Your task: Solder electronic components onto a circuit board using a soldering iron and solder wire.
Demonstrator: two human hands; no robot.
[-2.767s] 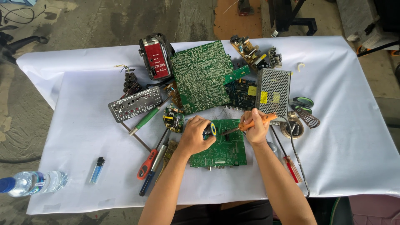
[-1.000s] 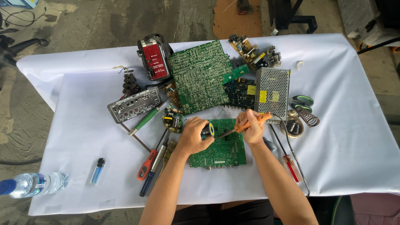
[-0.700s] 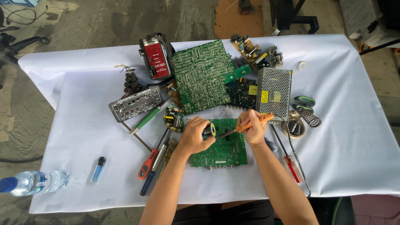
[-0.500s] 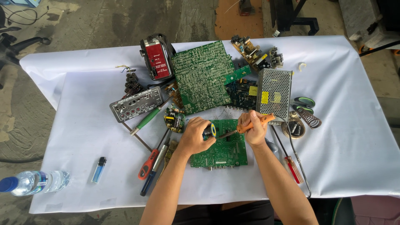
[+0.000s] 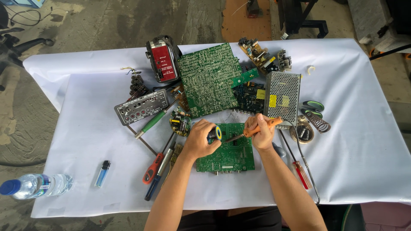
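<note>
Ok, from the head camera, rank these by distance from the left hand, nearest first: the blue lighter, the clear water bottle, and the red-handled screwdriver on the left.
Measured from the left hand:
1. Red-handled screwdriver, just left and below the hand.
2. Blue lighter, farther left on the white cloth.
3. Clear water bottle with blue cap, at the far left edge.

- An electronics repair workshop, set up on stained concrete floor (image 5: 98,25).
- The table (image 5: 355,162), under white sheeting, carries circuit boards (image 5: 208,79), screwdrivers (image 5: 153,167) and a soldering iron (image 5: 257,128).
</note>
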